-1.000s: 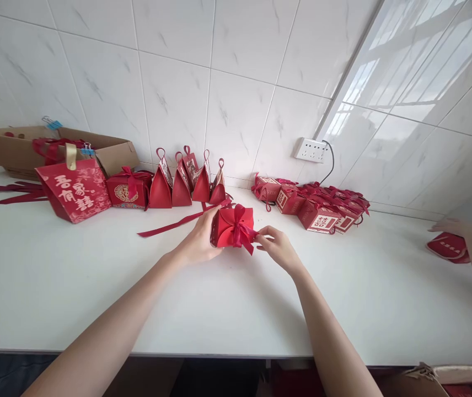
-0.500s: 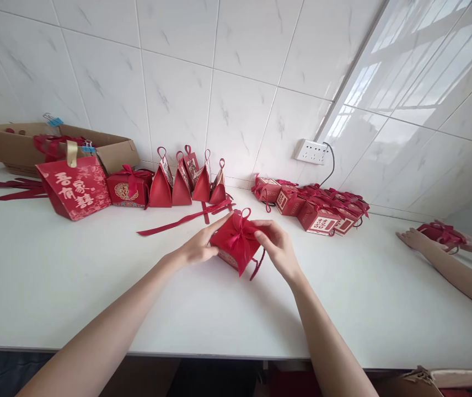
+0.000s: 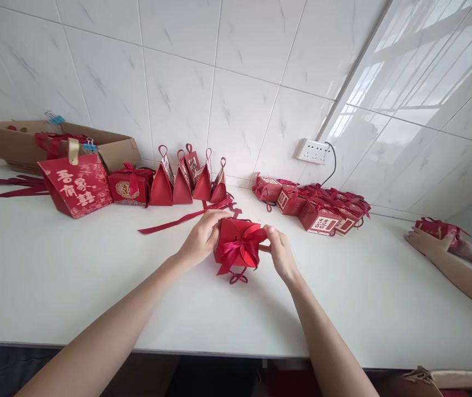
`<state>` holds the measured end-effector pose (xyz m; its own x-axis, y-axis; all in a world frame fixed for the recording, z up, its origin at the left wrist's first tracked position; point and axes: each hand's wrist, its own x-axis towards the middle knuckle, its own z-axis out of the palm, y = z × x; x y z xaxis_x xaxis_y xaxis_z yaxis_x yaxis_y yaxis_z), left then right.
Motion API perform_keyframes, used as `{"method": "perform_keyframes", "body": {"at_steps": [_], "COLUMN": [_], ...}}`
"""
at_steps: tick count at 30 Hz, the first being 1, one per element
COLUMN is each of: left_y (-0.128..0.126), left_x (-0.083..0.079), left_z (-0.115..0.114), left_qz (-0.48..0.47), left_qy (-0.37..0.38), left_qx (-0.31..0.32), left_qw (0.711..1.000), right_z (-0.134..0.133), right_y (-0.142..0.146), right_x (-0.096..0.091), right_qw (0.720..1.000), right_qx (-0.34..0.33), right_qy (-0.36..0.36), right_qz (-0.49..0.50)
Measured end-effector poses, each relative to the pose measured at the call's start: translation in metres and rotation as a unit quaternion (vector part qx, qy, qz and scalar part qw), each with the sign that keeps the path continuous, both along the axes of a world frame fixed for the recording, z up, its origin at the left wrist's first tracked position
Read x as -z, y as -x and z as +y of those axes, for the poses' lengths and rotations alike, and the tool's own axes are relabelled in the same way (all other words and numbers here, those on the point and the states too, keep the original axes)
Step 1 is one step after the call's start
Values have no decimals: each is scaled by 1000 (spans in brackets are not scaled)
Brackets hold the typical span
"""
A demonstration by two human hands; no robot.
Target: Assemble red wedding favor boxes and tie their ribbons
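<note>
A red gift box with a satin ribbon bow on its top sits on the white table in front of me. My left hand is closed around the box's left side, its fingertips out of sight behind the box. Between thumb and finger, my right hand pinches the right end of the bow. From the near side of the box hangs a dark red knotted cord that touches the tabletop.
Loose red ribbons lie behind the box. Pointed red boxes, a large red box and a cardboard carton stand at the back left. Several bow-tied boxes cluster at right. Another person's hands hold a red box.
The box has turned and come slightly nearer, so the cord now faces me. My right hand has shifted onto the bow's end. At far right, the other person's box has also turned.
</note>
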<state>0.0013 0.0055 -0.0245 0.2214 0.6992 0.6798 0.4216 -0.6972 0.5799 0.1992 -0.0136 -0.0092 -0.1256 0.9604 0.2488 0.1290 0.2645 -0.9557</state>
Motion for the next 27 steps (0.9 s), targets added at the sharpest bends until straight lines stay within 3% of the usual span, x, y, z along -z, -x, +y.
{"method": "perform_keyframes", "body": {"at_steps": [3,6,8,10,14,20,27], "left_y": [-1,-1,-1,-1,-3,-5,8], "left_x": [4,6,5,2,-3,-6,-9], "left_z": [1,2,0,-3,-8,-7,1], "left_qz": [-12,-86,-116,-122,-83,-63,-97], "left_qy": [-42,58,142,175,194,192,205], "left_qx": [-52,-115,-92,-43,12,-6,27], "left_qw": [998,988,979,976,977,979,974], "right_z": [1,2,3,5,11,16,18], "right_y": [-2,-2,-2,-2,-4,-6,-5], "right_x": [-2,-2,0,2,6,9,11], "right_qw": [999,999,1000,1000,999,998,995], "right_qx": [28,19,-4,-12,22,37,-2], "right_qy": [13,24,26,14,-24,-43,28], "right_qz": [-41,-32,-16,-17,-40,-7,99]}}
